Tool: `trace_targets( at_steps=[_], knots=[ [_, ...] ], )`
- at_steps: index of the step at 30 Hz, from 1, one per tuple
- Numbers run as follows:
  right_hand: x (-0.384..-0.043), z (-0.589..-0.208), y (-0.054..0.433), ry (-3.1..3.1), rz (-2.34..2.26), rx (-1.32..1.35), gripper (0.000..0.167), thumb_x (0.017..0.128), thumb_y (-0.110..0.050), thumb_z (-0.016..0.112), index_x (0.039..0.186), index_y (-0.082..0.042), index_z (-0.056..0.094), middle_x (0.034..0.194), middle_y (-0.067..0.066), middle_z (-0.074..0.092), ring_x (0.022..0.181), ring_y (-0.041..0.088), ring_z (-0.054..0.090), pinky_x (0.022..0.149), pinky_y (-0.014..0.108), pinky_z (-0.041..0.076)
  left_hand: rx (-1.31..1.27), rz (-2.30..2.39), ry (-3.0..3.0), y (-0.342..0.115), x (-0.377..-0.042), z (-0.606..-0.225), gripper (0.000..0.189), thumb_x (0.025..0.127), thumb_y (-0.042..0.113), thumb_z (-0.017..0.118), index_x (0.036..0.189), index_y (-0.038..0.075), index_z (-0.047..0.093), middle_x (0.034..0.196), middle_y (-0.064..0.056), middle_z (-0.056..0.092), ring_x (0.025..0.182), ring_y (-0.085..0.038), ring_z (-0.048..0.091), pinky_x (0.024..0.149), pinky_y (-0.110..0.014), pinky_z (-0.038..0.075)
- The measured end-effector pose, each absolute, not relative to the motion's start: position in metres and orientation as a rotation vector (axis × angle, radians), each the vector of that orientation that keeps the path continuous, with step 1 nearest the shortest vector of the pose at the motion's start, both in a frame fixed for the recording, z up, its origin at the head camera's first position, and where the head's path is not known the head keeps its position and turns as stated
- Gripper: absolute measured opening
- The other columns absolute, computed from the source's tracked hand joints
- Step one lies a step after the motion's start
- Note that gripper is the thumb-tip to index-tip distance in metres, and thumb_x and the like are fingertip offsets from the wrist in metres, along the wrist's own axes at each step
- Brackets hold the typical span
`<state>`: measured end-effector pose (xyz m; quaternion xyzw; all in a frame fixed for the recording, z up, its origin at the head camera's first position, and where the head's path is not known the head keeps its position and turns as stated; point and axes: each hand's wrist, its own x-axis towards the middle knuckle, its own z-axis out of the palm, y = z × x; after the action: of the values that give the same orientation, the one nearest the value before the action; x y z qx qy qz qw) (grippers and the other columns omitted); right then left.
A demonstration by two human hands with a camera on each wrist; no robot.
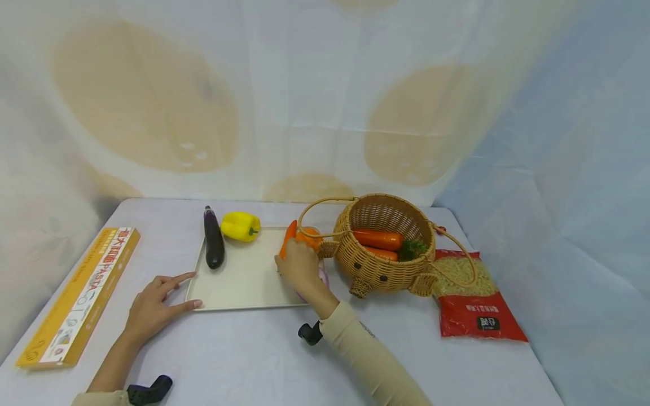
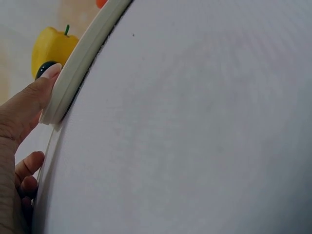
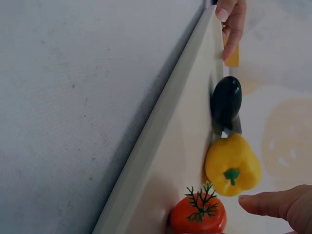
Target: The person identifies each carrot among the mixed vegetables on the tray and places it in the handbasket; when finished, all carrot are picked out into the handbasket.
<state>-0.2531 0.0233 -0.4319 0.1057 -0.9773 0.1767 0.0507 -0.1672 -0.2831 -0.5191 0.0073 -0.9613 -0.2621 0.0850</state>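
Observation:
My left hand is at the left end of a cream tray, index finger and thumb stretched out to its rim. In the left wrist view the thumb lies against the rim. An eggplant and a yellow bell pepper lie beside each other along the tray's left side and far edge. Over the tray's right part reaches my right hand, close to an orange carrot. Its straight thumb shows in the right wrist view, apart from a tomato. Its other fingers are mostly hidden.
Right of the tray stands a wicker basket with carrots inside. A round orange vegetable and a purple onion sit close to it. A red pasta bag lies far right, a yellow pasta box far left.

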Motion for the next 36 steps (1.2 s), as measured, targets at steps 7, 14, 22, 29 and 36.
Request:
trace_targets(
  at_steps=[7, 14, 22, 29, 36],
  knots=[
    [-0.261, -0.437, 0.018, -2.997, 0.425, 0.293, 0.034, 0.091, -0.039, 0.070, 0.092, -0.005, 0.068, 0.070, 0.006, 0.062, 0.066, 0.025, 0.065, 0.054, 0.036, 0.049, 0.021, -0.781, -2.862, -0.283, -0.167, -0.519, 0.074, 0.076, 0.058, 0.078, 0.137, 0.020, 0.060, 0.111, -0.015, 0.058, 0.086, -0.023, 0.045, 0.067, -0.036, 0.032],
    [-0.264, -0.447, 0.015, -3.028, 0.375, 0.247, 0.042, 0.089, -0.050, 0.069, 0.078, -0.009, 0.069, 0.067, 0.005, 0.062, 0.064, 0.023, 0.064, 0.052, 0.035, 0.047, 0.033, -0.796, -2.885, -0.280, -0.166, -0.517, 0.075, 0.076, 0.059, 0.077, 0.138, 0.021, 0.059, 0.113, -0.016, 0.057, 0.088, -0.024, 0.046, 0.069, -0.037, 0.032],
    [-0.264, -0.451, 0.013, -3.094, 0.355, 0.266, 0.039, 0.085, -0.046, 0.074, 0.085, -0.007, 0.069, 0.068, 0.004, 0.060, 0.064, 0.022, 0.061, 0.056, 0.037, 0.048, 0.062, -0.804, -2.899, -0.281, -0.167, -0.517, 0.076, 0.076, 0.059, 0.078, 0.138, 0.023, 0.059, 0.113, -0.014, 0.056, 0.087, -0.024, 0.045, 0.069, -0.037, 0.031],
    [-0.265, -0.453, 0.014, -3.080, 0.385, 0.287, 0.035, 0.086, -0.043, 0.073, 0.079, -0.010, 0.064, 0.067, 0.001, 0.056, 0.060, 0.019, 0.056, 0.053, 0.033, 0.042, 0.063, -0.804, -2.901, -0.281, -0.167, -0.515, 0.075, 0.076, 0.059, 0.078, 0.139, 0.023, 0.058, 0.112, -0.014, 0.056, 0.086, -0.023, 0.043, 0.068, -0.037, 0.030],
    [-0.261, -0.452, 0.016, -2.948, 0.661, 0.260, 0.032, 0.085, -0.032, 0.077, 0.089, -0.003, 0.065, 0.077, 0.007, 0.059, 0.067, 0.023, 0.060, 0.058, 0.033, 0.047, 0.060, -0.804, -2.903, -0.281, -0.166, -0.516, 0.076, 0.076, 0.059, 0.078, 0.139, 0.021, 0.058, 0.111, -0.014, 0.056, 0.086, -0.023, 0.043, 0.068, -0.036, 0.030]
  ],
)
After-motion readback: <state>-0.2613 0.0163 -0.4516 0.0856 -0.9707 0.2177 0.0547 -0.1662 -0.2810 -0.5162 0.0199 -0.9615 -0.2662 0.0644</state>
